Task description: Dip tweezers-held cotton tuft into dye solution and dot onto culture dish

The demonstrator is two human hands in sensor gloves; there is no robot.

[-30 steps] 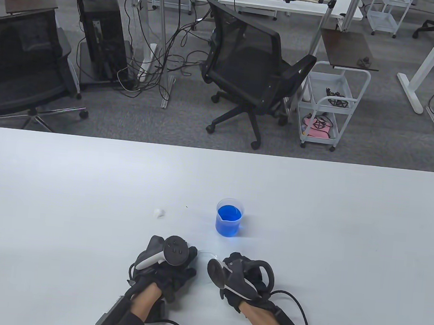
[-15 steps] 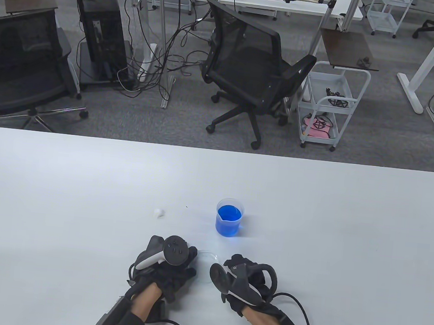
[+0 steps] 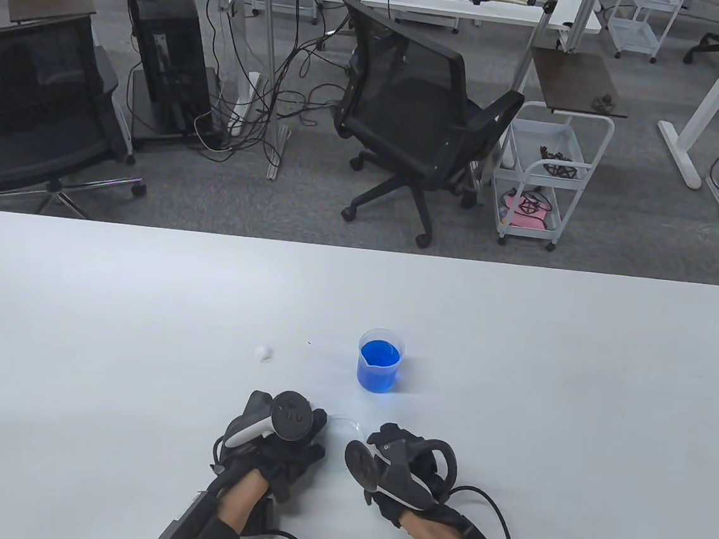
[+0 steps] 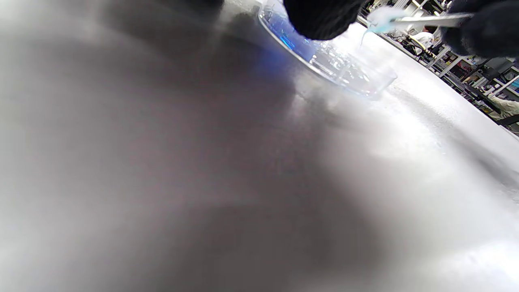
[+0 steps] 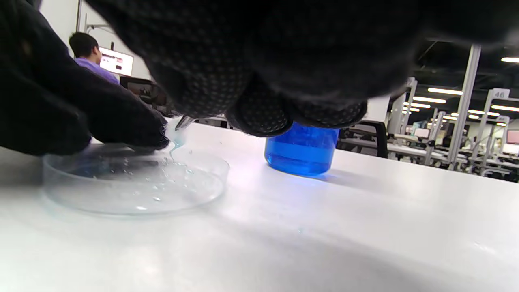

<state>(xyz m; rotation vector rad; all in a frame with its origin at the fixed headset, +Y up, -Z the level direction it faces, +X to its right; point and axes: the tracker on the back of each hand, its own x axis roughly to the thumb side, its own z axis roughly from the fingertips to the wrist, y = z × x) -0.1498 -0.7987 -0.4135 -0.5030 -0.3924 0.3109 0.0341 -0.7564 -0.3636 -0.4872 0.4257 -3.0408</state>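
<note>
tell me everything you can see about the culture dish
The culture dish is a shallow round dish of clear glass or plastic with a low upright rim. It sits flat on the white table, between the two hands, nearer the person than the blue beaker. Small droplets and faint blue tints show inside. The left hand rests its fingers on the rim.

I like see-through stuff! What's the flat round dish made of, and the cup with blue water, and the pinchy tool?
The dish looks like clear glass or plastic: the table shows through it, and which one is unclear. The cup seems clear plastic, since the blue liquid shows through. The tweezers look like shiny grey metal.
</note>
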